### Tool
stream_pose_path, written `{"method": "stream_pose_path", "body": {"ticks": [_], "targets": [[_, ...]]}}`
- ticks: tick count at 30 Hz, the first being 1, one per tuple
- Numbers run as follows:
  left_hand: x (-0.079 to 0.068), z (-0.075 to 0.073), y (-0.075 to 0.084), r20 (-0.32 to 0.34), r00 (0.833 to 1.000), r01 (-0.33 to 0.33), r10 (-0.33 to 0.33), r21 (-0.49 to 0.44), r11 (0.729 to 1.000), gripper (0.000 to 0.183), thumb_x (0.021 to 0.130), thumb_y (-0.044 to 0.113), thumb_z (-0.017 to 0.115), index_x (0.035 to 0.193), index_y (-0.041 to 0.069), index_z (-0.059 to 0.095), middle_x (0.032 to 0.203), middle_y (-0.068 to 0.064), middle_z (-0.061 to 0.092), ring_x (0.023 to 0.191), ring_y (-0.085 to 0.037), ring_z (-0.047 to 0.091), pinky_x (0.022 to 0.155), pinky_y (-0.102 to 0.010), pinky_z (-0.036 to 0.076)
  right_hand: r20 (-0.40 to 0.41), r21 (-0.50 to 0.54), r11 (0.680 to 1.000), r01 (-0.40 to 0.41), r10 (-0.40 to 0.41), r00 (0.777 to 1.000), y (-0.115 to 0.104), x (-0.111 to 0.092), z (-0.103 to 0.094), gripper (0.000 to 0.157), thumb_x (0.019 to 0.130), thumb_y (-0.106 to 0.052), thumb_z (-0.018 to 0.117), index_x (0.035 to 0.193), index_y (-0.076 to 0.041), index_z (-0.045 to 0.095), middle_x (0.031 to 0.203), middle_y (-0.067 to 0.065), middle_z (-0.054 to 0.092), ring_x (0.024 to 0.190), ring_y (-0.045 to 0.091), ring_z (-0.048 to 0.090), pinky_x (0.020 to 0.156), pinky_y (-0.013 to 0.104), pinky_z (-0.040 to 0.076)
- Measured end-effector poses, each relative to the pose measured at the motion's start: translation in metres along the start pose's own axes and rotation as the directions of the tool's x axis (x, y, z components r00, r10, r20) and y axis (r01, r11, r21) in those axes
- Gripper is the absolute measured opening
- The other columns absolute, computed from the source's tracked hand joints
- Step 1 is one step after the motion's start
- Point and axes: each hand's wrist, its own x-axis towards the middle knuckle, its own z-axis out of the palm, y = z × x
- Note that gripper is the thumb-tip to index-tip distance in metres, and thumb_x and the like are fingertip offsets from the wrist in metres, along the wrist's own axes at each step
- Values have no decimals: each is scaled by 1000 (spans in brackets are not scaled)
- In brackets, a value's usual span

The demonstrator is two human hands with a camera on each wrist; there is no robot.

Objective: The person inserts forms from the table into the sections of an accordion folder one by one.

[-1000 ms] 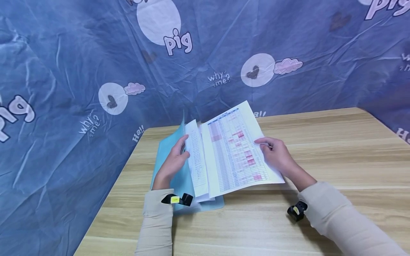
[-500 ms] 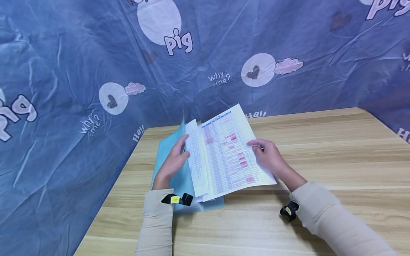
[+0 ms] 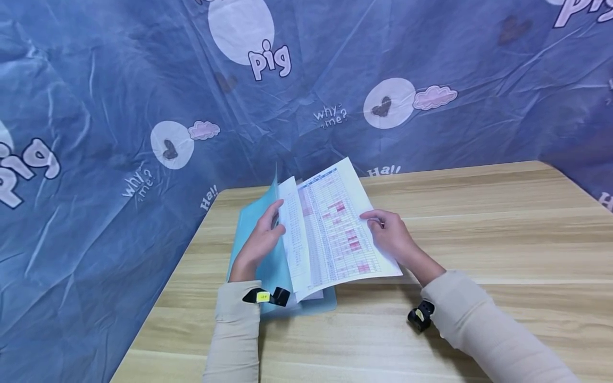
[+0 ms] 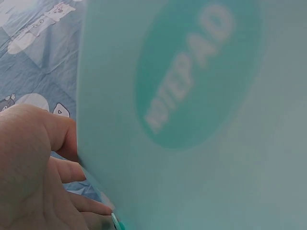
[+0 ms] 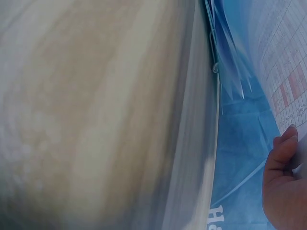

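A light blue folder [image 3: 245, 226] with a see-through sheen stands partly open on the table. My left hand [image 3: 257, 239] holds its raised cover near the opening edge, thumb towards the inside. In the left wrist view that cover [image 4: 192, 177] fills most of the picture and bears a green oval reading NOTEPAD. White printed pages [image 3: 293, 229] lie inside. My right hand [image 3: 392, 236] pinches the right edge of a printed table sheet [image 3: 335, 234] with pink and red cells. This sheet is tilted up, its left side overlapping the pages in the folder. In the right wrist view the sheet [image 5: 290, 81] is partly cut off.
The wood-grain table [image 3: 479, 239] stretches off to the right and towards me. A blue printed cloth [image 3: 306, 69] hangs behind it and along the left side. A small black camera sits on each wrist, over beige sleeves [image 3: 237, 330].
My right hand has moved left with the sheet, bringing it further over the folder's pages. The left hand and the folder have stayed in place. The head view has shifted slightly.
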Motion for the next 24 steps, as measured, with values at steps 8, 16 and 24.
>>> {"method": "stream_pose_path", "body": {"ticks": [8, 16, 24], "targets": [[0, 0, 0, 0, 1000, -2, 2, -3, 1000, 62, 93, 10, 40, 151, 22, 19, 156, 3, 19, 145, -18, 13, 114, -47, 17, -7, -19, 1000, 3, -3, 1000, 2, 1, -2, 31, 97, -6, 40, 119, -4, 62, 117, 18, 60, 94, 26, 60, 77, 32, 47], [2, 0, -1, 1, 1000, -4, 4, -1, 1000, 63, 93, 9, 40, 151, 20, 18, 157, 2, 17, 145, -18, 12, 115, -45, 17, -15, -35, 999, 5, -6, 1000, 5, 2, -2, 31, 97, -6, 41, 119, -4, 62, 117, 19, 60, 90, 25, 59, 72, 29, 46], [2, 0, -2, 3, 1000, 1, -1, -5, 1000, 63, 93, 9, 40, 151, 21, 19, 157, 2, 17, 145, -18, 12, 114, -46, 17, 20, 5, 999, -37, 37, 999, 1, 1, 9, 32, 98, -8, 39, 122, -7, 60, 123, 16, 56, 95, 24, 60, 75, 30, 47]]}}
